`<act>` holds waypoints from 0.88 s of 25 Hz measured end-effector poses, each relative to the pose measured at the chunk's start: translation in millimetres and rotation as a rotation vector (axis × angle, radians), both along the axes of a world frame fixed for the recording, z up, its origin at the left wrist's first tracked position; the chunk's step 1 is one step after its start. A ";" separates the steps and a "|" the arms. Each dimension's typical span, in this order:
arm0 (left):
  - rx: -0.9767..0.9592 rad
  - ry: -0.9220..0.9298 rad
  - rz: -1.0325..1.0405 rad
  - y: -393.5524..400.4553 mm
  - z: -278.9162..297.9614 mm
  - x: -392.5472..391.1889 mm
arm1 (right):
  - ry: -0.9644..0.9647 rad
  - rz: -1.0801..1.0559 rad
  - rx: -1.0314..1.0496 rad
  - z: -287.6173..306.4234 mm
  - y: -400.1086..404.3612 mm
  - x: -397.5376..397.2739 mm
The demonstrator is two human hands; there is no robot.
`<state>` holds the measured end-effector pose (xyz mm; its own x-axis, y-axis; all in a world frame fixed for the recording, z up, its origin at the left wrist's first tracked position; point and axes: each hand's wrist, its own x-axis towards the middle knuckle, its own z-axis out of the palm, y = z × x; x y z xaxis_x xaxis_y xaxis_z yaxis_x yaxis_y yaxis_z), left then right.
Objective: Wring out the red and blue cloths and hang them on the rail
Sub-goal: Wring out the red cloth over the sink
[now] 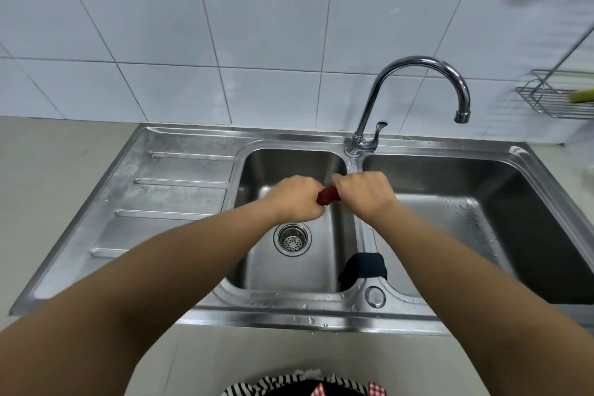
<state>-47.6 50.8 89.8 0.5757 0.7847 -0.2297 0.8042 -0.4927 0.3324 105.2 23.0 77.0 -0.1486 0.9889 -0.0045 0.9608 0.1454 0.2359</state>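
Observation:
Both my hands grip the red cloth point(328, 196), twisted into a tight roll, above the left basin point(289, 270) of the steel sink. My left hand point(297, 198) holds its left end and my right hand point(364, 193) its right end; only a short red stretch shows between the fists. The dark blue cloth point(364, 265) lies draped over the divider between the two basins, near the front. No rail for hanging is clearly in view.
A curved chrome tap point(418, 80) stands behind the divider, its spout over the right basin point(482, 219). The drain strainer point(292, 239) sits below my left hand. A ribbed draining board point(160, 196) lies left. A wire rack point(556, 96) hangs at the far right.

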 end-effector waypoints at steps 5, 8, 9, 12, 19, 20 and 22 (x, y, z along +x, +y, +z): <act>-0.766 -0.668 0.464 -27.6 -7.7 6.4 | 0.029 0.099 0.131 -5.0 6.1 7.2; -1.039 -0.891 0.610 -32.5 -4.5 7.7 | 0.111 0.139 0.232 -2.2 10.5 3.3; -1.101 -0.951 0.640 -33.0 -1.8 8.5 | 0.159 0.138 0.252 1.3 11.7 0.8; -1.215 -1.093 0.690 -32.9 6.4 12.2 | 0.232 0.121 0.250 12.0 16.1 -5.4; -1.300 -1.226 0.717 -33.8 20.5 15.5 | 0.369 0.098 0.329 14.4 19.9 -11.0; -1.308 -1.240 0.720 -34.2 21.0 16.3 | 0.387 0.094 0.335 15.4 19.9 -11.3; -1.323 -1.275 0.724 -34.4 21.6 17.3 | 0.414 0.077 0.340 17.0 19.3 -12.2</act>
